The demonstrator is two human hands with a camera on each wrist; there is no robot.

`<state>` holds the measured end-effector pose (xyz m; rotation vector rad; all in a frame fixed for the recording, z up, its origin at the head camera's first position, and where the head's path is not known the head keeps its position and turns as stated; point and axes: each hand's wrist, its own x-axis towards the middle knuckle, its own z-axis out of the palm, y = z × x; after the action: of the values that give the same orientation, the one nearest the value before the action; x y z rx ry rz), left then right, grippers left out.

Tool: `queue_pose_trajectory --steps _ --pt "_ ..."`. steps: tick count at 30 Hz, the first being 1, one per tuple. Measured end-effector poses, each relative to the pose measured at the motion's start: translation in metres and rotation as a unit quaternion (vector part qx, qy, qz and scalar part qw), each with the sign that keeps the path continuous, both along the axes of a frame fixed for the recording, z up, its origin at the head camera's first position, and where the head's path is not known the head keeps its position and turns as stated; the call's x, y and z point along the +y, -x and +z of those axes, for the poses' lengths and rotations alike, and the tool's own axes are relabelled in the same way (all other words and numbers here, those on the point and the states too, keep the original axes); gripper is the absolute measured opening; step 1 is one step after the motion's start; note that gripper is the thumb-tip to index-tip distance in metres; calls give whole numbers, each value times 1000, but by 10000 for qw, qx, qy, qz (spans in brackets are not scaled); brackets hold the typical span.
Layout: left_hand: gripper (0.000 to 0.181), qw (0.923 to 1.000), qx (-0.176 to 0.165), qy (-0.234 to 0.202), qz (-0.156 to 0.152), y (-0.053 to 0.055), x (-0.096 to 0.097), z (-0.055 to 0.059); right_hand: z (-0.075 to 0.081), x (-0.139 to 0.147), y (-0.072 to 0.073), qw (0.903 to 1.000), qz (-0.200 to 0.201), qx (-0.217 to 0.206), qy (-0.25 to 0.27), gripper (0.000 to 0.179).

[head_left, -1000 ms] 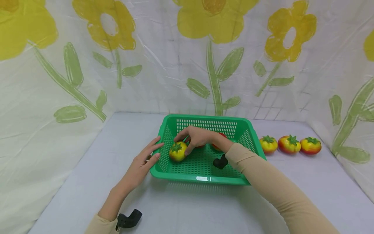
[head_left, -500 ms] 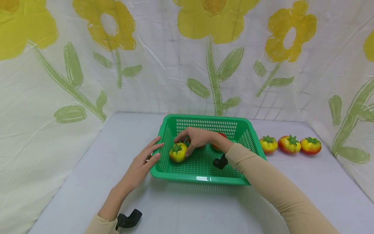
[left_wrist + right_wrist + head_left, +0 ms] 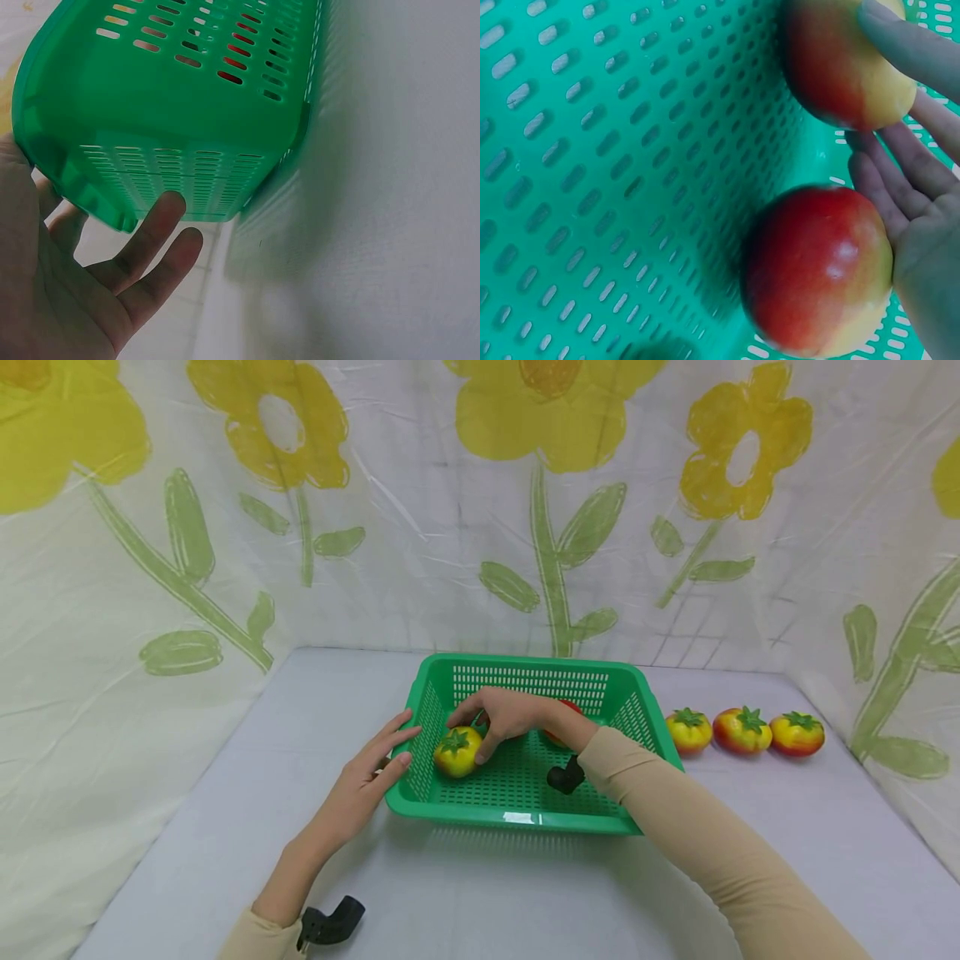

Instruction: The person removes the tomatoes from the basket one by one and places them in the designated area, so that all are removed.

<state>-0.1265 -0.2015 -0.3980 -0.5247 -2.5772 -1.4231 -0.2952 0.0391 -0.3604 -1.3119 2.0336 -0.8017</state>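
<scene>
A green plastic basket (image 3: 517, 817) stands on the table. Inside it at the left, my right hand (image 3: 510, 714) pinches a yellow-and-red tomato (image 3: 456, 755) with a green star-shaped top, thumb on the near side, fingers on the far side. The right wrist view shows this tomato (image 3: 840, 67) near the basket floor, and a second, redder tomato (image 3: 817, 270) by my palm. A third red tomato (image 3: 557, 737) is partly hidden behind my right wrist. My left hand (image 3: 363, 781) rests against the basket's left rim with its fingers fairly straight.
Three yellow-and-red tomatoes, left (image 3: 688, 731), middle (image 3: 742, 730) and right (image 3: 797, 733), lie in a row right of the basket. A flower-printed white curtain (image 3: 405, 543) hangs behind the pale table (image 3: 480, 893). Black wrist mounts (image 3: 330, 922) stick out from both sleeves.
The tomato in my right hand has sunk very slightly, and the hand with it. My left hand stays at the basket's left rim.
</scene>
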Motion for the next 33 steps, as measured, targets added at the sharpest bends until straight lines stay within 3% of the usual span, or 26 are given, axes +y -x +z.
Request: queue_pose_trajectory --steps 12,33 --pt "42 10000 -11 -19 9 1 0 -1 1 0 -1 9996 221 184 -69 66" --pt "43 10000 -46 -27 25 0 0 0 -1 1 0 9990 88 337 -263 65"
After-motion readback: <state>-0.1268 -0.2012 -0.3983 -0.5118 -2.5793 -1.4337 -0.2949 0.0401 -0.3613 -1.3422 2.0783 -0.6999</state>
